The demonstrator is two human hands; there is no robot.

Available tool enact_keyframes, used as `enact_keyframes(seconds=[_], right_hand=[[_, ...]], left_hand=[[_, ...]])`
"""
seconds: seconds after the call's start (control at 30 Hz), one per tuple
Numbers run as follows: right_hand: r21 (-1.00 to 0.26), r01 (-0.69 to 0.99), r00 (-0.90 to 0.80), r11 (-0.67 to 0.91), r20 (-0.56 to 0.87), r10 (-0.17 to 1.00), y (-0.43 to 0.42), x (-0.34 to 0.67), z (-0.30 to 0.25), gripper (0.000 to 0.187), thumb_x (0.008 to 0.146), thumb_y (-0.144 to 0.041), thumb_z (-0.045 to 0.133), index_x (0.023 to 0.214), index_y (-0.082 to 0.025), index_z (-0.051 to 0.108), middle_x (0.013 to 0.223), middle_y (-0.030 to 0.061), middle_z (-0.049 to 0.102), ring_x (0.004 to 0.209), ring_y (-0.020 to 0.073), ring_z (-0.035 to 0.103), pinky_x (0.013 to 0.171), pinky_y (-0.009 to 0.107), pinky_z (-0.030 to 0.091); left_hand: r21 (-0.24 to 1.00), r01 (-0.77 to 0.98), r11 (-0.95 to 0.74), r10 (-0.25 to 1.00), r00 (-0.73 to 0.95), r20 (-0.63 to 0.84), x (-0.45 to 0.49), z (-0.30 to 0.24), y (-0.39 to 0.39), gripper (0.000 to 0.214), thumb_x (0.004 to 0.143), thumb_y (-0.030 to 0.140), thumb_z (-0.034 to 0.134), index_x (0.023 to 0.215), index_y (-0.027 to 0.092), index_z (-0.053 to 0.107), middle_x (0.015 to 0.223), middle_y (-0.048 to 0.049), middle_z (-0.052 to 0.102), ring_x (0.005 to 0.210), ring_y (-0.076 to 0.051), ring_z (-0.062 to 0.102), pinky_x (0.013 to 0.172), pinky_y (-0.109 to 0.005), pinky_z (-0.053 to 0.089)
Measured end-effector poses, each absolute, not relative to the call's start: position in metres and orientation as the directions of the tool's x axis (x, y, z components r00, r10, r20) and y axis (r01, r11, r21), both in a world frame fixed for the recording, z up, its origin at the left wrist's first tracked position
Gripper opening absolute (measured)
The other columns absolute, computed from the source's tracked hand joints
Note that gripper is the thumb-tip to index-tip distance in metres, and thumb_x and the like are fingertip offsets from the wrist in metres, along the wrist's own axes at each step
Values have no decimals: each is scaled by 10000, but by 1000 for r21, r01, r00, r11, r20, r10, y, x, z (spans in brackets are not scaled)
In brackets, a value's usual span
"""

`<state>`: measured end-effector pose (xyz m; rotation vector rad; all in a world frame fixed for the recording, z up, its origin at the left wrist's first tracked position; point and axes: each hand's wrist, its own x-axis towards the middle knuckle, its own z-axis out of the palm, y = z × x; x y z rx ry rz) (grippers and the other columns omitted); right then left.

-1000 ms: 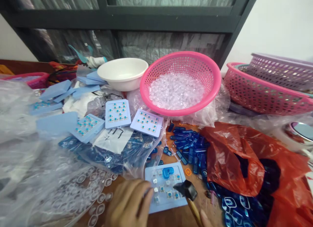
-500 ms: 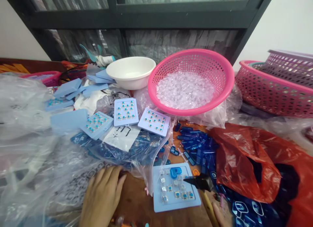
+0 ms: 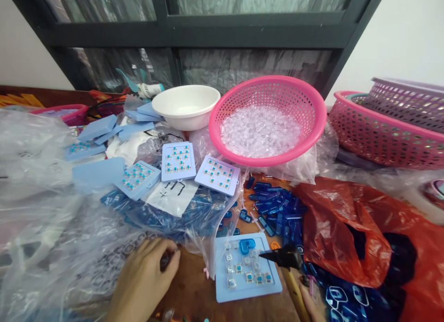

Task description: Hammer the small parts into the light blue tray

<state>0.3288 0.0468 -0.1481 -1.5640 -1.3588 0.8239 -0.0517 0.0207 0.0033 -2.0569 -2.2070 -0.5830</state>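
A light blue square plate [image 3: 222,289] lies on the wooden table at the bottom centre. It carries several small switches and one blue cap [image 3: 247,244]. My right hand [image 3: 310,305], barely in view at the bottom edge, grips the wooden handle of a small hammer [image 3: 284,258]. Its black head hovers over the plate's right edge. My left hand [image 3: 142,280] rests at the mouth of a clear bag of blue pieces [image 3: 180,218], left of the plate. Its fingers are curled around a small dark piece [image 3: 164,261].
A pink basket of clear pieces [image 3: 305,114] and a white bowl [image 3: 185,107] stand behind. Loose blue caps [image 3: 277,206] lie beside a red bag [image 3: 347,229]. More blue plates [image 3: 178,161] sit at the left, more baskets [image 3: 381,132] at the right, and crumpled clear plastic [image 3: 34,183] covers the far left.
My left hand left the plate, went left to the clear bag, and its fingers have now curled around a small dark piece. The hammer stays over the plate's right edge.
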Motion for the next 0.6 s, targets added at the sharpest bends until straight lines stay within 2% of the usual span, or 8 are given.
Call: enact_keyframes(seconds=[0.1, 0.17, 0.23, 0.33, 0.47, 0.6], right_hand=[[-914, 404, 242, -39, 66, 968, 50, 326, -154, 138, 835, -257, 673, 811, -332, 787, 934, -98, 774, 987, 155, 690, 814, 146, 555], [-916, 399, 283, -34, 88, 955, 52, 322, -160, 165, 850, -254, 652, 782, -319, 788, 877, -91, 781, 996, 161, 683, 819, 143, 550], [-917, 398, 294, -18, 109, 949, 52, 319, -166, 177, 855, -235, 640, 797, -313, 788, 880, -87, 783, 1067, 178, 644, 883, 171, 531], [-916, 401, 279, -15, 107, 954, 48, 314, -174, 176, 843, -204, 640, 866, -305, 783, 968, -86, 774, 1228, 216, 509, 1030, 275, 455], [-915, 400, 315, -48, 89, 945, 40, 307, -179, 163, 837, -227, 641, 900, -296, 774, 1086, -96, 735, 1322, 248, 336, 1142, 433, 295], [-931, 362, 374, -54, 92, 923, 33, 302, -175, 234, 819, -195, 655, 999, -307, 754, 1192, -113, 673, 1346, 227, 248, 1159, 410, 252]], left_hand=[[396, 912, -108, 987, 50, 153, -43, 2, 12, 194, 884, 270, 511, 757, 262, 658, 756, 20, 679, 728, -168, 663, 651, -252, 521], [422, 894, -150, 984, 93, 153, -37, -1, 7, 193, 901, 247, 519, 825, 281, 693, 805, 25, 695, 771, -154, 681, 683, -231, 542], [382, 907, -176, 963, 78, 259, -33, -7, 4, 217, 926, 259, 501, 927, 294, 715, 866, 14, 713, 818, -168, 697, 743, -262, 563], [293, 933, -210, 904, 72, 421, -30, -15, 2, 255, 967, 349, 465, 1030, 297, 707, 932, 7, 733, 857, -180, 713, 768, -281, 581], [216, 952, -217, 867, 87, 490, -31, -18, -1, 305, 978, 475, 445, 981, 283, 683, 915, 12, 733, 828, -181, 714, 707, -272, 579], [179, 952, -250, 841, 122, 527, -29, -12, -1, 238, 973, 407, 457, 906, 262, 634, 836, 13, 701, 737, -178, 680, 677, -291, 533]])
